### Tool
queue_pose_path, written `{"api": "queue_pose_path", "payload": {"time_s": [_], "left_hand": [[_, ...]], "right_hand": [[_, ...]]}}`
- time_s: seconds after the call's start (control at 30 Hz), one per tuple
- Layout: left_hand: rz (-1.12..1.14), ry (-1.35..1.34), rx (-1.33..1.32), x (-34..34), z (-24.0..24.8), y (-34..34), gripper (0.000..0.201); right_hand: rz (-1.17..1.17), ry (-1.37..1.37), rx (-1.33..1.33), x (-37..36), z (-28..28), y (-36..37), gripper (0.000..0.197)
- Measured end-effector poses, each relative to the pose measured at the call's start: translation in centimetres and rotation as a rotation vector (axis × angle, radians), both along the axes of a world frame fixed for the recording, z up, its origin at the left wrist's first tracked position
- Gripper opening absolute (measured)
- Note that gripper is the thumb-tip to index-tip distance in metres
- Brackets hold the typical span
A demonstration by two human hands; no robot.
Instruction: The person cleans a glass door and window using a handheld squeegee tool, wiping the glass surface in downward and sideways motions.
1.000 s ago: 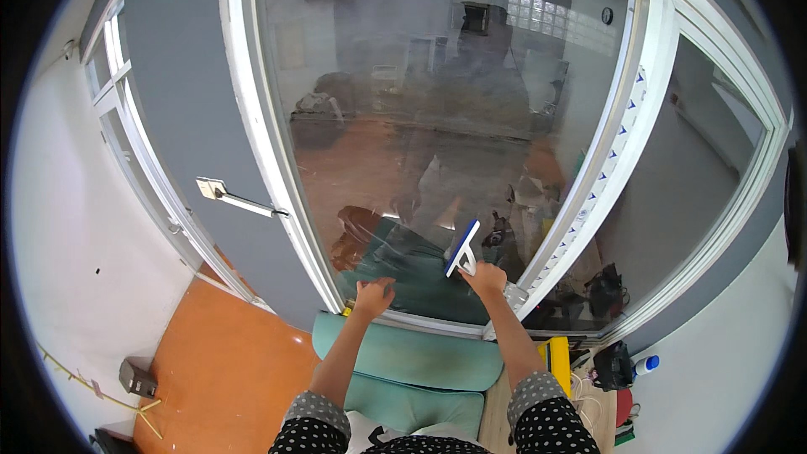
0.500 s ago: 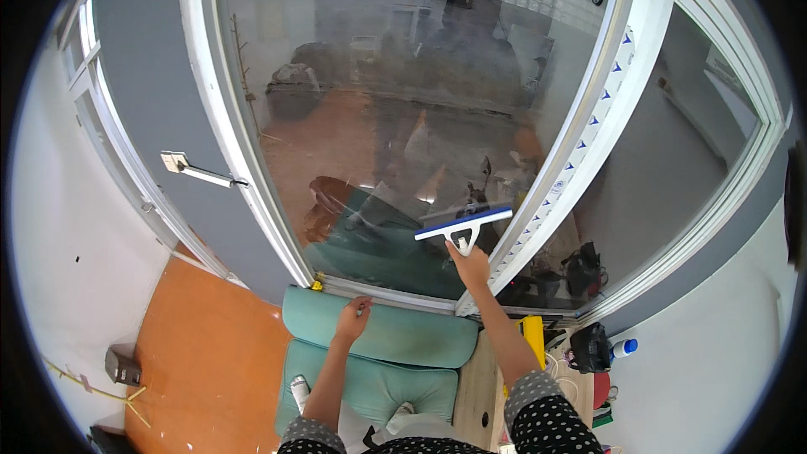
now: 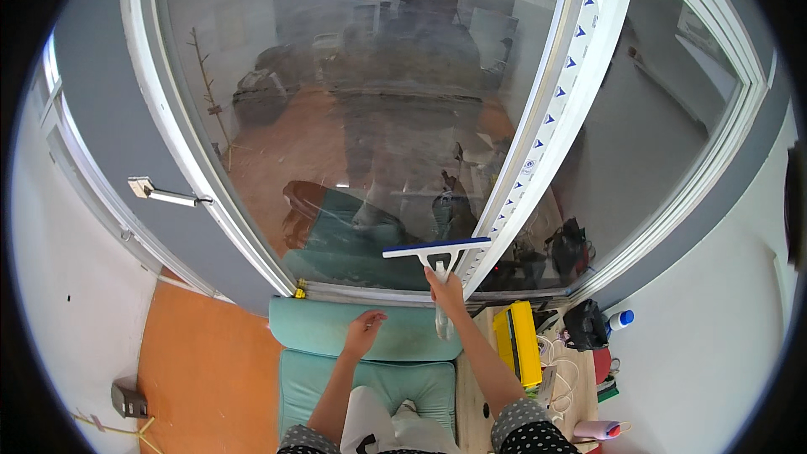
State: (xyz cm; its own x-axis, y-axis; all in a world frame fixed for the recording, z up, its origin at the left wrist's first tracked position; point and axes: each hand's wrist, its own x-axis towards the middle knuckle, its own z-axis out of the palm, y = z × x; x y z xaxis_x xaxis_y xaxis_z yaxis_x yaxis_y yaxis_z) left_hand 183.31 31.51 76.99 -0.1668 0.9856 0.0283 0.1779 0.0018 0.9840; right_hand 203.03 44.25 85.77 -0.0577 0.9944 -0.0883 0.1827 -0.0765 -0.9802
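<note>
My right hand (image 3: 447,292) is closed round the handle of a white squeegee (image 3: 426,250) with a blue blade. The blade lies across the lower right of a large glass pane (image 3: 370,151), near the white frame. Below my fist the pale, partly see-through end of the handle sticks out. My left hand (image 3: 363,333) hangs in front of the green sofa backrest (image 3: 319,328), its fingers loosely bent and slightly apart. I make out nothing held in it. Hazy streaks and reflections cover the glass.
I am on the green seat cushion (image 3: 420,382). A wooden surface (image 3: 472,395) at right bears a yellow box (image 3: 517,345), white cables (image 3: 565,378), a black bag (image 3: 584,325) and bottles. A switch box (image 3: 141,187) with a white conduit is on the left grey wall; orange floor (image 3: 210,361) lies below.
The squeegee in my right hand has moved down the glass, its blade now nearer level. My left hand has shifted a little lower relative to the sofa. The view has shifted slightly.
</note>
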Motion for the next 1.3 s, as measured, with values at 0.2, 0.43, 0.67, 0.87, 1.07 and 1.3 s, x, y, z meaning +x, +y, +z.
{"api": "queue_pose_path", "payload": {"time_s": [0.2,0.43,0.67,0.87,1.07,1.3], "left_hand": [[-0.011,0.022,0.013,-1.3,4.8,3.8,0.021],[-0.019,0.043,0.029,-3.8,4.7,8.5,0.021],[-0.101,0.058,0.131,-4.2,-2.3,12.8,0.023],[-0.157,-0.022,0.162,-3.4,-12.2,13.7,0.022],[-0.180,-0.003,0.261,-3.8,-21.4,13.3,0.022],[-0.236,-0.024,0.530,-4.7,-28.7,12.3,0.023]], "right_hand": [[-0.161,-0.075,0.108,-2.8,4.5,3.5,0.046],[-0.270,-0.226,0.227,-4.8,2.2,6.5,0.052],[-0.286,-0.078,0.252,-5.3,-7.1,7.1,0.043],[-0.336,0.085,0.311,-5.6,-15.4,7.6,0.024],[-0.338,0.186,0.304,-5.5,-23.1,7.8,0.025],[-0.251,0.531,0.556,-7.3,-30.3,5.0,0.026]]}}
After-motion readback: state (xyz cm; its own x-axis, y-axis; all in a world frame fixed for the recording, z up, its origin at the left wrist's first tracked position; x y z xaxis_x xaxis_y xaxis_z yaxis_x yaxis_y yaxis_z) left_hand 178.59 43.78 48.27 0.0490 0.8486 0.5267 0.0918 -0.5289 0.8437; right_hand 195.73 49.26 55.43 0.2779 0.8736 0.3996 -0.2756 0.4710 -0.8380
